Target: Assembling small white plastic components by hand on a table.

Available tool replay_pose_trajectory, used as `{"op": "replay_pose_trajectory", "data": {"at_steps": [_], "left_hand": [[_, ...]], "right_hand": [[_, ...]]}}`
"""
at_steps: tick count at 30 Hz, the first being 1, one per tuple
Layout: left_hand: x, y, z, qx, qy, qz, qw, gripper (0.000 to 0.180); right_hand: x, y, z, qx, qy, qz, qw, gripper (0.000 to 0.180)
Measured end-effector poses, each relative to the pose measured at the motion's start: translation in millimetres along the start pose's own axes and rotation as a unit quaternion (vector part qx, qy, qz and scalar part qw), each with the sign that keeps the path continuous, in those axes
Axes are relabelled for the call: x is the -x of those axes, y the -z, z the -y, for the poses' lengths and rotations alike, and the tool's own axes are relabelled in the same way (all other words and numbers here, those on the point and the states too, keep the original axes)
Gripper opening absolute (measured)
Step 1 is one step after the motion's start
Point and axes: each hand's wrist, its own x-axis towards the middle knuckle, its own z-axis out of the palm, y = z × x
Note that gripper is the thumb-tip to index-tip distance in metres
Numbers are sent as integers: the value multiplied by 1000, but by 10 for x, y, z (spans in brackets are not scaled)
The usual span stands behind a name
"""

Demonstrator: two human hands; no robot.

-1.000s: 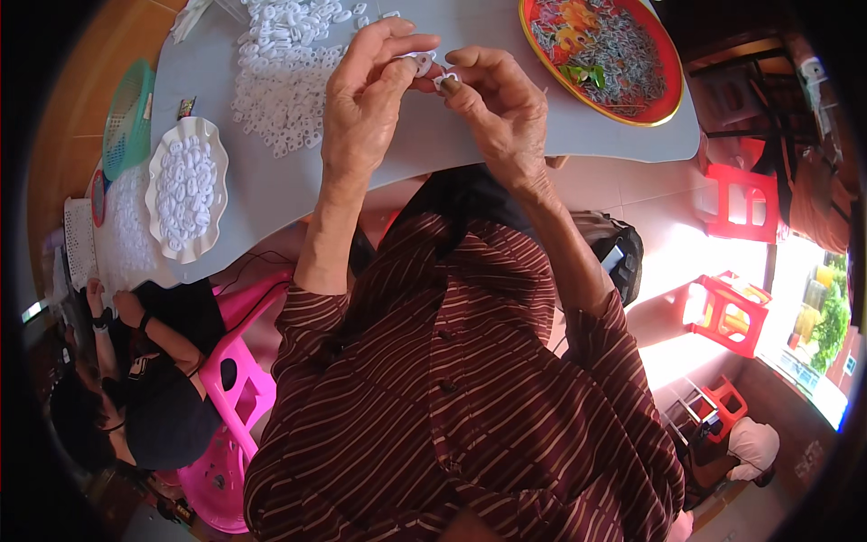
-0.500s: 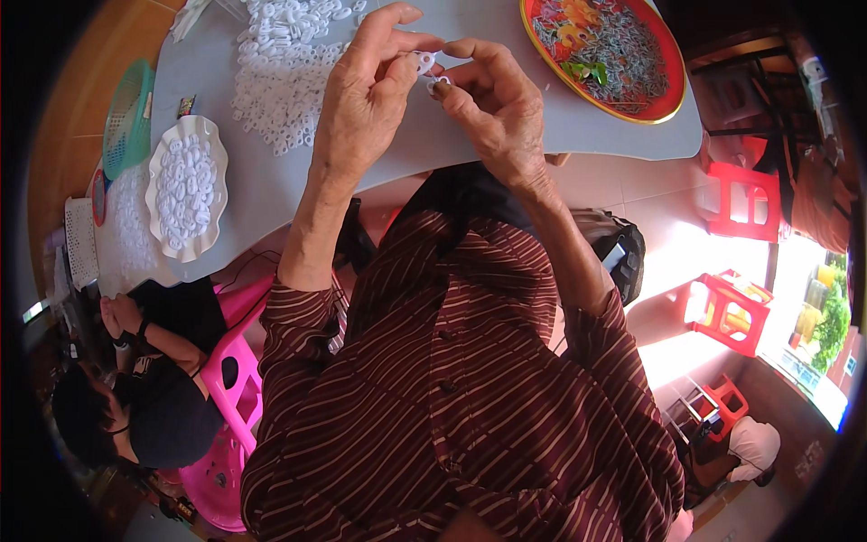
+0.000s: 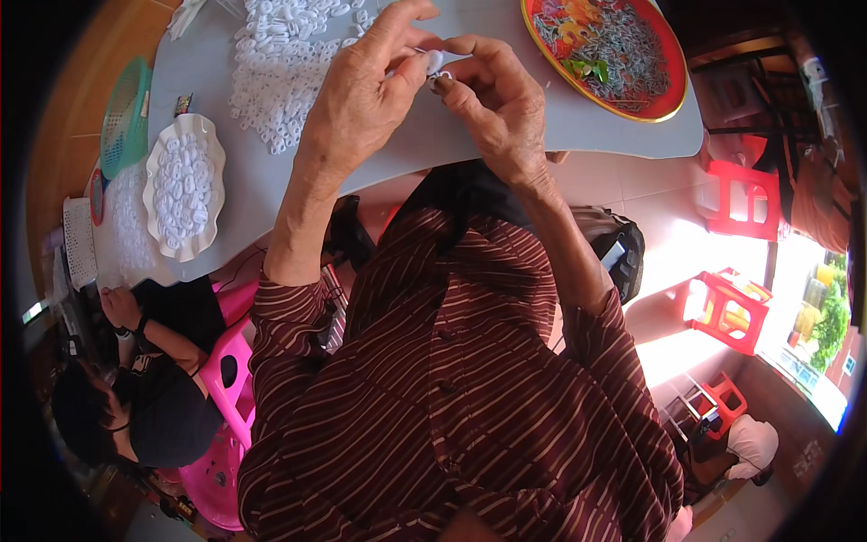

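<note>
1. My left hand [image 3: 361,99] and right hand [image 3: 492,108] meet above the grey table [image 3: 470,144], fingertips pinched narrow on one small white piece [image 3: 434,61], which sits between both thumbs and forefingers.
2. At 10 o'clock from my hands lies a loose heap of white pieces [image 3: 284,63], just beyond my left knuckles.
3. At 8 o'clock, near the table's left edge, a white scalloped dish [image 3: 183,185] holds more of the same pieces.
4. At 2 o'clock sits a red tray [image 3: 603,54] with a gold rim, filled with small grey bits.
5. Further out at 9 o'clock is a green basket [image 3: 124,117]; at 7 o'clock another person in black [image 3: 153,397] sits on a pink stool [image 3: 230,361].
6. As I judge it, the piece is tiny and only my fingertips hold it: a slip or uneven squeeze could flick it off the table's near edge into my lap or onto the floor.
7. My left wrist hovers close to the heap; a careless sweep could scatter it.
</note>
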Motion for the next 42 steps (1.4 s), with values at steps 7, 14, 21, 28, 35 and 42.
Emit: {"op": "replay_pose_trajectory", "data": {"at_steps": [7,14,21,28,35,42], "left_hand": [[132,-100,169,131,51,-59,988,20],[162,-223,191,172,50,-109,978,14],[129,-202,162,146,33,-101,984,14],[125,-183,170,162,53,-97,981,18],[101,-170,260,269,49,-105,956,14],[106,-173,237,268,48,-94,958,9]], "right_hand": [[-8,9,36,-39,0,-20,999,30],[-9,-3,31,-48,1,-12,999,29],[-8,-2,-4,-60,2,-13,998,22],[-10,14,5,-79,-2,-11,997,17],[-5,9,18,-65,-7,-12,998,18],[-4,1,20,-62,-11,-21,998,25]]}}
